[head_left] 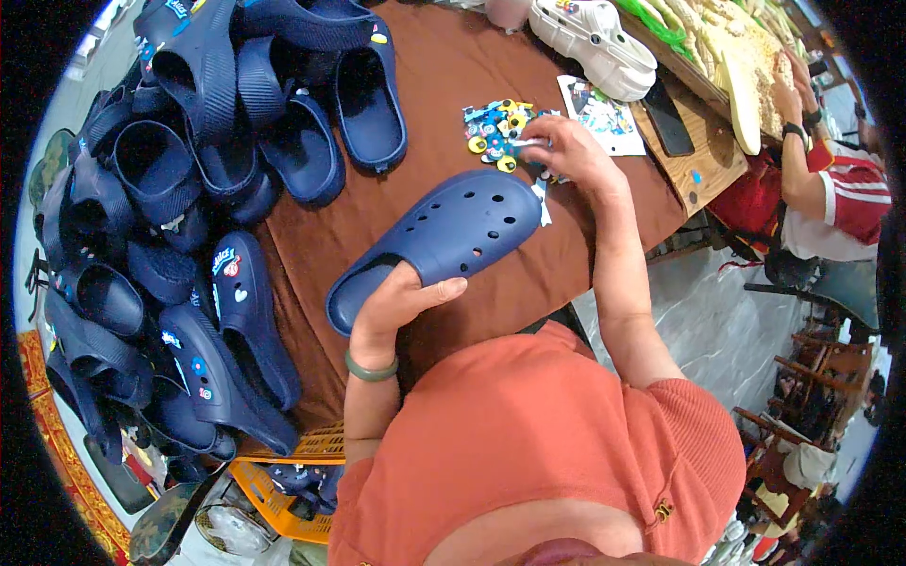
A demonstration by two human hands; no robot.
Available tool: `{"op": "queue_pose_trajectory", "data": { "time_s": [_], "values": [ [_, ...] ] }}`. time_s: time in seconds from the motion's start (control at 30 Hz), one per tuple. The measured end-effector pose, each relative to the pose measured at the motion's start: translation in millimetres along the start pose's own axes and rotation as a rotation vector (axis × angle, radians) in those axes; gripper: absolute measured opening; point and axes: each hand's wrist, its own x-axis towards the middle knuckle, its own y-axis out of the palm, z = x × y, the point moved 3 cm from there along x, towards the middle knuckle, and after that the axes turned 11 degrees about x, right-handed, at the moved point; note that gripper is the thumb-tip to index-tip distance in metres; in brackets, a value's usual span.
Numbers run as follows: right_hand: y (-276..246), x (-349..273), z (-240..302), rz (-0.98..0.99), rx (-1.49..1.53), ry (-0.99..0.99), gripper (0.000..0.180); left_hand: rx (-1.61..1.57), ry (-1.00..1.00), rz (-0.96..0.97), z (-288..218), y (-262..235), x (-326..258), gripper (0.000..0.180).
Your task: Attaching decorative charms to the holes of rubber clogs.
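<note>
A navy blue clog [472, 215] with round holes over its top is held above the brown cloth. My left hand [404, 300] reaches into its foot opening, fingers hidden inside and thumb lying along the outer side. Beyond the toe sits a loose heap of small colourful shoe charms [491, 127], mostly yellow, blue and white. My right hand [578, 158] is over the heap's right side, thumb and fingers pinched on a small whitish charm [528, 142]. No charms show in the clog's holes.
Many navy clogs [156, 170] are piled at the left, some decorated with charms. A white clog [604, 52], a printed white sheet [609, 118] and a dark phone [668, 118] lie at the back right. An orange crate [274, 495] stands below left. Another person's hands [788, 90] work at far right.
</note>
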Motion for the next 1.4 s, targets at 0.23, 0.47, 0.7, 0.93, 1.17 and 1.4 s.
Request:
{"op": "queue_pose_trajectory", "data": {
  "time_s": [0.23, 0.47, 0.7, 0.93, 1.17, 1.4],
  "values": [
    [-9.0, 2.1, -20.4, -0.505, 0.233, 0.151, 0.031, -0.084, -0.059, 0.004, 2.7, 2.1, -4.6, 0.055],
    [-11.1, 3.2, -13.0, -0.454, 0.318, 0.343, 0.03, -0.107, -0.085, -0.05, 4.0, 2.1, -5.8, 0.059],
    [-4.0, 1.8, -3.0, -0.392, 0.739, 0.389, 0.029, -0.012, -0.068, -0.066, 4.5, 0.6, -2.1, 0.059],
    [-5.6, -2.3, 27.9, -0.369, 0.736, 0.141, 0.024, -0.08, -0.082, -0.051, -2.7, 1.9, -3.8, 0.057],
    [9.1, -37.9, 56.3, -0.165, 0.463, -0.165, 0.025, -0.095, -0.029, -0.038, -8.8, 2.5, -4.3, 0.062],
    [24.5, -52.0, 68.2, -0.103, 0.351, -0.196, 0.027, -0.037, 0.023, -0.047, -7.1, 2.2, -4.7, 0.06]
  ]
}}
